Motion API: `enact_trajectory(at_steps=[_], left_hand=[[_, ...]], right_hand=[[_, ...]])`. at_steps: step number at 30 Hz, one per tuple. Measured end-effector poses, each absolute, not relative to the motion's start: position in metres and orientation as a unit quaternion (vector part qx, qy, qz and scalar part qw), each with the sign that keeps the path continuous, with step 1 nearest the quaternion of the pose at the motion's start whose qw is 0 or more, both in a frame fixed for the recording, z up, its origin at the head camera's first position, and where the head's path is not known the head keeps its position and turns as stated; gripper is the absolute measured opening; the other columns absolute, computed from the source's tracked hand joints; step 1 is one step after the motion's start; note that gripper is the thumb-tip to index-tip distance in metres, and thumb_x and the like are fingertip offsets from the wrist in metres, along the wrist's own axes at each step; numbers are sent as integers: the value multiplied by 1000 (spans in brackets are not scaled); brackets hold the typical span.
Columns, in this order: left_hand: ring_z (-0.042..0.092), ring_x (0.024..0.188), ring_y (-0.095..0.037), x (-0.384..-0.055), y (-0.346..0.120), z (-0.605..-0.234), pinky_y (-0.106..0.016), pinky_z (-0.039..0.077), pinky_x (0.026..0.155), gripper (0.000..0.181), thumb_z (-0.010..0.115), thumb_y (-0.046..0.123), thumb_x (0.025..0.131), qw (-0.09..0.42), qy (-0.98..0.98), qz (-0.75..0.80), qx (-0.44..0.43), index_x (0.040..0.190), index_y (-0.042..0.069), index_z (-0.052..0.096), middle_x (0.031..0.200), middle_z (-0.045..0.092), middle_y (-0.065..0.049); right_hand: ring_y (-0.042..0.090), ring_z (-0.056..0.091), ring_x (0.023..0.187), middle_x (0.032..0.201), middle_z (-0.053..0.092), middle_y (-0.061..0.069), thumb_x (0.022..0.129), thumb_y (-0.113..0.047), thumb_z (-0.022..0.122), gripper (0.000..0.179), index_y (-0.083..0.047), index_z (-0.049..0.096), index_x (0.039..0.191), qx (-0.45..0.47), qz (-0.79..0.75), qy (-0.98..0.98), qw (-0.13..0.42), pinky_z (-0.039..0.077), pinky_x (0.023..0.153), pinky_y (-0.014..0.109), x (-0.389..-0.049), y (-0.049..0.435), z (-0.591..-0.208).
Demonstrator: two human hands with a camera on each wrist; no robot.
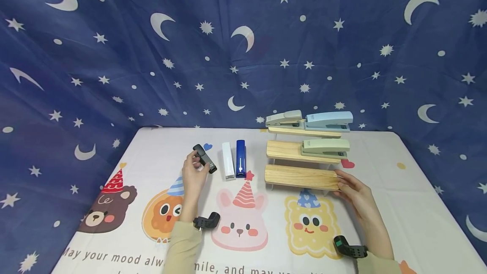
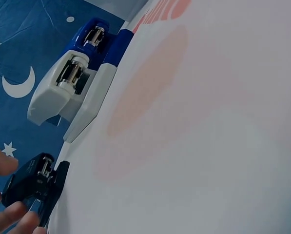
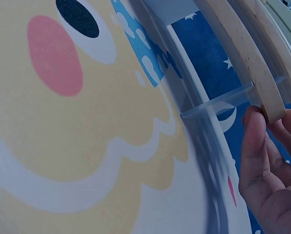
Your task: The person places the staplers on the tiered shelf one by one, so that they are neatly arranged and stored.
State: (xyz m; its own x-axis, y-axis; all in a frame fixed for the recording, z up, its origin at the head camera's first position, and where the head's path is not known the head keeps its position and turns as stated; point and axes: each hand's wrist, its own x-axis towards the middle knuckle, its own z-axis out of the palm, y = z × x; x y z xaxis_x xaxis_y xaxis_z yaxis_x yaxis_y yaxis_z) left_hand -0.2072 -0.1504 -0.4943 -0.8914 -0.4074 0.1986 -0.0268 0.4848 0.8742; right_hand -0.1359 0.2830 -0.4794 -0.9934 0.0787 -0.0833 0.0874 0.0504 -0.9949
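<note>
My left hand point(image 1: 195, 176) is at a black stapler point(image 1: 204, 158), thumb on one side and curled fingers on the other. In the left wrist view the same black stapler point(image 2: 35, 183) sits low at the left, fingertips close around it. My right hand point(image 1: 355, 191) pinches the right end of the lowest wooden step point(image 1: 300, 176) of a tiered stand. Up close, the thumb and fingers point(image 3: 255, 131) grip the end of that curved wooden board point(image 3: 267, 97), beside its clear support. A white stapler point(image 1: 228, 160) and a blue stapler point(image 1: 241, 158) stand side by side right of the black one.
A pale green stapler point(image 1: 325, 147) lies on the right of the middle step point(image 1: 283, 150). The top step point(image 1: 304, 132) bears a grey stapler point(image 1: 284, 118) and a light blue stapler point(image 1: 329, 120). A starry blue cloth point(image 1: 213, 50) hangs behind the printed white tablecloth point(image 1: 392, 172).
</note>
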Motion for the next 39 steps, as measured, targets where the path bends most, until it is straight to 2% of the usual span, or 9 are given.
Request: enact_trajectory(at_steps=[6,13,20,31,39], left_hand=[[57,98,-34,-213,-147,-496,-42,43,82,70,71,8,78,191,-845,-477,149,141,2,41,112,58,-22],[60,100,-36,-220,-141,-497,-46,46,83,81,75,16,77,196,-846,-463,178,145,2,34,108,55,-18],[58,95,-37,-222,-135,-496,-49,46,77,86,78,23,75,206,-857,-431,194,145,3,33,107,57,-20],[58,96,-37,-221,-137,-495,-49,46,77,86,76,20,75,191,-863,-422,203,146,4,32,108,57,-20],[57,99,-38,-219,-145,-492,-49,45,79,81,71,12,75,168,-863,-437,187,146,5,33,111,57,-21]], right_hand=[[-7,59,90,100,61,-23,97,-9,51,52,12,34,142,63,-679,731,5,53,74,15,-137,282,-478],[-6,59,90,100,61,-22,97,-9,52,53,13,33,141,64,-685,726,2,53,75,15,-137,281,-478],[-7,58,91,101,60,-22,97,-9,52,53,13,33,141,65,-684,727,0,53,75,15,-137,281,-479],[-7,59,91,100,61,-22,97,-9,52,52,13,34,140,67,-683,728,-4,53,74,15,-136,280,-479],[-6,59,90,101,62,-21,97,-8,52,52,14,34,140,64,-686,724,-6,53,74,15,-134,280,-478]])
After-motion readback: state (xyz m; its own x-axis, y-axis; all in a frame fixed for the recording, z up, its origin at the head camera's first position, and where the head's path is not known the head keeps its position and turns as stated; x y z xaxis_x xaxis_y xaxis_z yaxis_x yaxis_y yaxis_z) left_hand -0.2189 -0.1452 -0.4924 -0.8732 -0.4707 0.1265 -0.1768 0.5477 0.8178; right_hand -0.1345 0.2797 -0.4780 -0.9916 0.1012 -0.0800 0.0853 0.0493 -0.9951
